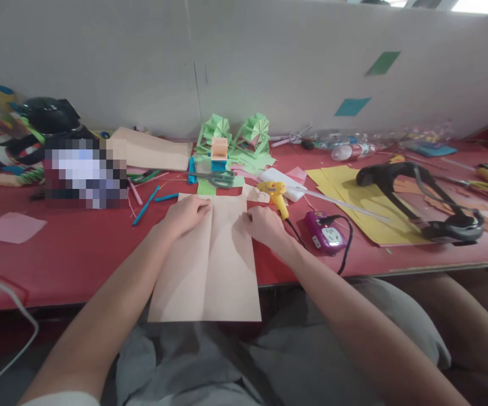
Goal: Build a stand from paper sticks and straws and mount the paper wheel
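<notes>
Paper (231, 270), centre-creased, overhangs table (79, 254) front. Left hand (188, 214) half-curled on it, right hand (268, 225) curled at right edge; can't tell if either pinches. Best kept flat, square.

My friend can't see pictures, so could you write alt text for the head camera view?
A person's left hand rests on a creased beige sheet overhanging a red table, the right hand at the sheet's right edge. Green folded-paper shapes stand behind; a yellow glue gun lies beyond the right hand.
</notes>
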`<state>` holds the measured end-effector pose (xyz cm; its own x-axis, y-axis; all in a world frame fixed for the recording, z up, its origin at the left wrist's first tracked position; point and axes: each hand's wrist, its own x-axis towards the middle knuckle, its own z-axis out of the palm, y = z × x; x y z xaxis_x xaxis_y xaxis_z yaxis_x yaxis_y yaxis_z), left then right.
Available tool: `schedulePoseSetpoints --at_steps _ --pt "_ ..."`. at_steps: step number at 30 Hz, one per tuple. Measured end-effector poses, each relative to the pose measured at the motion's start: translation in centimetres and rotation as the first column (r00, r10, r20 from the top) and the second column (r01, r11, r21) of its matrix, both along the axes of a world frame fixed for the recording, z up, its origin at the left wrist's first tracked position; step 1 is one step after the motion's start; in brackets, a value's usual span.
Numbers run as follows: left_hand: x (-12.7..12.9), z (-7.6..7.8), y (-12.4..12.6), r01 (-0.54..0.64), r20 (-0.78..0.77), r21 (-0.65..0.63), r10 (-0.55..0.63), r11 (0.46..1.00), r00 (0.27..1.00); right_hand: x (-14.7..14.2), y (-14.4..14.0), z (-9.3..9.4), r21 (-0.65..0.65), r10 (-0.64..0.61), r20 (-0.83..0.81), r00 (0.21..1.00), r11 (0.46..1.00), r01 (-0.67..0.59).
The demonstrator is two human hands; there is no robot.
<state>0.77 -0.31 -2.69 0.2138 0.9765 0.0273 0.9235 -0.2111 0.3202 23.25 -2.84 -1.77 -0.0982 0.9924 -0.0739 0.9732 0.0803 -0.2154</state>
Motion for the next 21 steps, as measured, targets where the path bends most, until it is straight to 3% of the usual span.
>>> schedulePoseSetpoints --at_steps 21 --pt "0.08 -0.15 -0.12 -0.011 -0.001 0.009 0.011 1.0 1.0 -0.13 -0.37 0.25 -0.021 0.032 0.02 0.999 0.999 -0.032"
